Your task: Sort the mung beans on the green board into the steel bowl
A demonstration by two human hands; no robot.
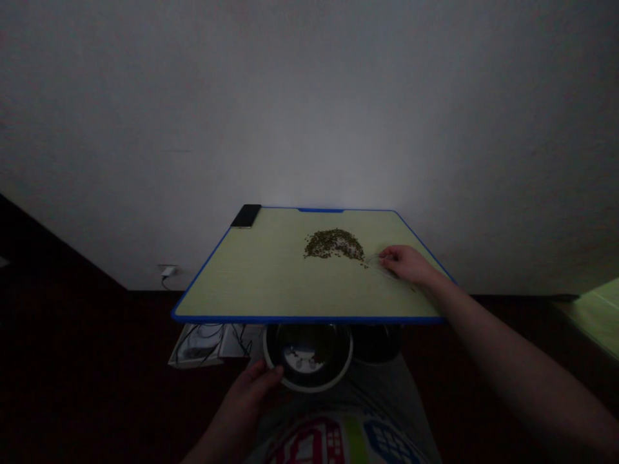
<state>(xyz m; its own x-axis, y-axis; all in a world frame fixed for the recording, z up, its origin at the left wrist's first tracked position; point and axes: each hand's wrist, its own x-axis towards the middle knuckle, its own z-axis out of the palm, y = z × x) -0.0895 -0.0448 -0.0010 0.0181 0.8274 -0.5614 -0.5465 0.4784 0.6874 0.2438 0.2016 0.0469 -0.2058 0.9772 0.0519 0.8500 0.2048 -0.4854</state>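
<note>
My left hand [249,393] grips the left rim of a shiny metal bowl [351,361], thumb over the edge. The bowl sits just below the table's front edge, above my lap, with a few dark bits inside. On the pale green table top, a pile of small brown-green grains [333,243] lies spread in an arc with a hollow on its near side. Right of the pile, my right hand [403,263] pinches a thin, clear piece [374,260] low over the surface. Its exact kind is hard to make out in the dim light.
The table [261,283] has a blue rim and stands against a grey wall. A black phone [247,216] lies at its back left corner. Underneath are a box with cables [198,345] and a dark container [377,345]. A plug [168,272] sits in the wall.
</note>
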